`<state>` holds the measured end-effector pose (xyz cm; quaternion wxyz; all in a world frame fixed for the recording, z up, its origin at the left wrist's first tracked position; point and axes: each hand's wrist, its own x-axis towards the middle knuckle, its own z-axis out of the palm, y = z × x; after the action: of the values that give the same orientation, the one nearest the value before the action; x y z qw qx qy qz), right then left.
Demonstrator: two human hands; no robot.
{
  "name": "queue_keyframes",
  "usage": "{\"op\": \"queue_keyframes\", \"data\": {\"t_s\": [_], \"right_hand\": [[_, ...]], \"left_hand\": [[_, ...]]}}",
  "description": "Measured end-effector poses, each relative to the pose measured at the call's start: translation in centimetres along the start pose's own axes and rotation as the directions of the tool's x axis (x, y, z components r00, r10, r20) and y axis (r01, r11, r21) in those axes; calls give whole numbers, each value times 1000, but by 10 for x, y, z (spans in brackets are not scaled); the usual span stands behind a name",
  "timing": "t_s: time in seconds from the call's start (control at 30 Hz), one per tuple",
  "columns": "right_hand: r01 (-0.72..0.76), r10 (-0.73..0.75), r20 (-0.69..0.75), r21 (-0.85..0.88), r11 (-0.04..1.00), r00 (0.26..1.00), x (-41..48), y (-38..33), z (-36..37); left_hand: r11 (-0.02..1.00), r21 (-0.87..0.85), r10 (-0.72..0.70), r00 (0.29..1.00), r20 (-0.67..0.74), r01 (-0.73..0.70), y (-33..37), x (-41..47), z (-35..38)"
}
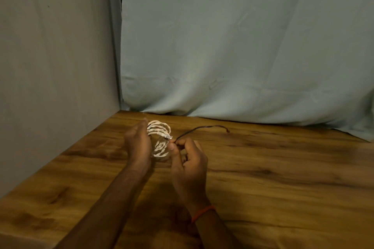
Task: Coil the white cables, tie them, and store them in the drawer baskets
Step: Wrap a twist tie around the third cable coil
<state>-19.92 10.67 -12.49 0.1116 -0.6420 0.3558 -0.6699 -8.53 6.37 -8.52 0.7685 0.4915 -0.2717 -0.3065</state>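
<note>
A coiled white cable (159, 139) stands upright above the wooden table (263, 168), with its clear plug end (168, 137) sticking out to the right. My left hand (138, 143) holds the coil from its left side, fingers wrapped behind it. My right hand (189, 159) pinches one end of a thin dark tie (202, 128) between thumb and forefinger, right beside the coil. The tie's free end arcs back to the right and hangs just over the table. No drawer or basket is in view.
Grey-blue cloth (242, 46) hangs behind the table and along its left side, meeting at the back left corner. The table's left edge runs diagonally toward me. An orange band (202, 213) circles my right wrist.
</note>
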Motion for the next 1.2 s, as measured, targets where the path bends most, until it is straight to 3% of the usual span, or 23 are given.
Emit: {"op": "queue_keyframes", "data": {"t_s": [0.23,0.6,0.73,0.8,0.87,1.1,1.2], "right_hand": [[-55,63,113,-72,996,992,-2,3,6],[-123,150,164,-161,979,975,-1,6,8],[-117,131,145,-102,988,981,-1,3,7],[-125,141,143,-120,985,979,-1,1,6],[-117,137,140,-145,983,981,-2,1,6],[-50,104,181,-282,958,978,-2,13,7],[-33,88,170,-304,952,981,-2,16,7]], "left_hand": [[989,-42,-140,987,79,143,-17,-2,3],[976,-19,-210,964,165,216,-28,-12,1],[834,-190,-451,838,306,518,-27,-18,1],[792,-188,-501,795,341,580,-29,-16,1],[798,-136,-513,780,358,587,-31,-17,1],[828,-159,-497,835,238,538,-37,-12,2],[791,-198,-499,798,338,579,-37,-12,2]]}}
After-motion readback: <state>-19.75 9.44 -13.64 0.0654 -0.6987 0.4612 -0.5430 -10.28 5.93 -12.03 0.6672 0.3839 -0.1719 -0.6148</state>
